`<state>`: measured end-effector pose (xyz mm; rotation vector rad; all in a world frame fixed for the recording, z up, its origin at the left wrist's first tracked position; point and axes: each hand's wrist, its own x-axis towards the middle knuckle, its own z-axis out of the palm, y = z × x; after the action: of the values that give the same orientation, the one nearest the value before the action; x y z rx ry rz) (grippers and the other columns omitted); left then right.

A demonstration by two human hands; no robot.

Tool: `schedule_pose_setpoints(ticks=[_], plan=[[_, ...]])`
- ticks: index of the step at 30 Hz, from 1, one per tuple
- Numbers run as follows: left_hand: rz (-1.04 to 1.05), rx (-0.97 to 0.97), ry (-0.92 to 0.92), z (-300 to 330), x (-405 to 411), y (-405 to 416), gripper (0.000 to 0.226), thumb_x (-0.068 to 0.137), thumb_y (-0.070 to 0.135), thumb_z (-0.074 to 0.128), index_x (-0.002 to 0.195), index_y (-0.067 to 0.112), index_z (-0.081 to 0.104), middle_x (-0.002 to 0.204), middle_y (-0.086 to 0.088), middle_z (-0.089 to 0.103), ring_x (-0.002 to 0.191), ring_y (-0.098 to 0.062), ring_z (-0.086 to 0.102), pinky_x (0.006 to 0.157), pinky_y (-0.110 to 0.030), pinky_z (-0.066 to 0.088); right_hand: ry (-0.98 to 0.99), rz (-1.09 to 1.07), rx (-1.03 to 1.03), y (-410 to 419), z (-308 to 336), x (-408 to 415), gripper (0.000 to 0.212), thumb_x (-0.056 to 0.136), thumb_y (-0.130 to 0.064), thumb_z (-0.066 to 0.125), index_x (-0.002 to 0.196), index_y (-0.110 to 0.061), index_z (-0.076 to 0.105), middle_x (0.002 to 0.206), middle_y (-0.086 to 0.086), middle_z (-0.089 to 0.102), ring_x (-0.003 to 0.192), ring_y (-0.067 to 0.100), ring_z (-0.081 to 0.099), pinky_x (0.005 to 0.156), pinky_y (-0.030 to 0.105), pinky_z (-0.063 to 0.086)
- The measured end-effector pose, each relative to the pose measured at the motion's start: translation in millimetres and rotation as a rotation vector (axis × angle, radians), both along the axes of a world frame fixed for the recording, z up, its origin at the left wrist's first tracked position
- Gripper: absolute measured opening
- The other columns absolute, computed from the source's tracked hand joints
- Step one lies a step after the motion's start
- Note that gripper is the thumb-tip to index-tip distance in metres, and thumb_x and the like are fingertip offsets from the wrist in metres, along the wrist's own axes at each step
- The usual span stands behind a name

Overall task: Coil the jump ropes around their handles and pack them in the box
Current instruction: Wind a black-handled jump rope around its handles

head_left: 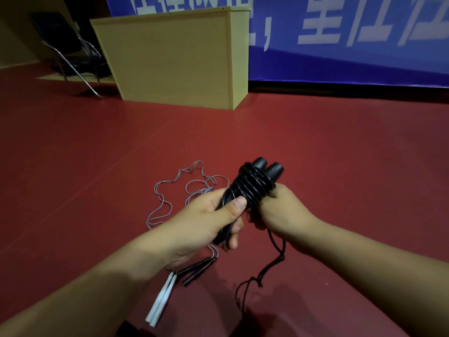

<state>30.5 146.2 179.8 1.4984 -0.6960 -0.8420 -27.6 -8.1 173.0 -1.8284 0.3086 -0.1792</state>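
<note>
**2 hands on 1 black rope, 2 more sets of handles on the floor**

3 pairs of handles can be counted: 2 black handles [267, 169] held up side by side, 2 slim black handles [196, 271] and 2 white handles [161, 297] lying on the red floor [97, 166] below the left forearm. 1 loose grey rope [170, 190] is spread in loops on the floor beyond the hands.

The left hand [206, 222] is curled around the lower part of the held handles, its thumb pressed across the wraps. The right hand [279, 210] is closed on the bundle from the other side; its fingers are mostly hidden. The black rope [250, 186] is wound in several tight turns around the paired handles, with an unwound tail [264, 268] hanging below the right hand to the floor.

1 wooden cabinet [175, 59], 1 chair [70, 49] and 1 blue banner [340, 37] are seen behind.
</note>
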Motion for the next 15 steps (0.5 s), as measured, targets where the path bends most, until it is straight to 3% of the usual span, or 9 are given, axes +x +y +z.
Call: schedule_pose_setpoints(ticks=[3,9,12,15], plan=[[0.116,0.010,-0.008,-0.1,2.0,-2.1,0.024,0.092,0.038,0.053,0.093,0.015,0.054,0.063,-0.001,0.051,0.048,-0.016,0.053,0.045,-0.025,0.045,0.046,0.028,0.013,3.9,1.7,1.6,0.027,0.102,-0.021,0.041,0.081,-0.016,0.057,0.063,0.003,0.056,0.051,0.014,0.051,0.050,0.027,0.042],[0.409,0.030,-0.111,-7.6,20.0,-5.0,0.022,0.100,0.032,0.050,0.088,0.014,0.053,0.063,-0.002,0.052,0.043,-0.014,0.049,0.041,-0.023,0.043,0.137,0.177,-0.026,14.3,1.4,-3.7,0.012,0.100,-0.019,0.048,0.098,-0.016,0.060,0.072,0.000,0.050,0.053,0.015,0.056,0.056,0.030,0.047],[0.445,0.135,-0.396,-18.3,32.3,1.4,0.019,0.099,0.030,0.052,0.083,0.021,0.052,0.061,-0.001,0.053,0.043,-0.016,0.052,0.044,-0.027,0.044,0.159,0.207,-0.083,14.5,3.0,-6.0,0.020,0.100,-0.022,0.049,0.102,-0.006,0.061,0.069,-0.001,0.049,0.055,0.013,0.055,0.059,0.029,0.047],[0.421,0.290,-0.706,-29.0,44.5,9.7,0.017,0.095,0.039,0.056,0.085,0.027,0.054,0.062,0.004,0.058,0.053,-0.020,0.062,0.056,-0.037,0.050,0.169,0.221,-0.216,11.7,5.6,-8.7,0.023,0.098,-0.028,0.053,0.091,-0.007,0.061,0.063,-0.003,0.049,0.054,0.008,0.059,0.065,0.033,0.052]])
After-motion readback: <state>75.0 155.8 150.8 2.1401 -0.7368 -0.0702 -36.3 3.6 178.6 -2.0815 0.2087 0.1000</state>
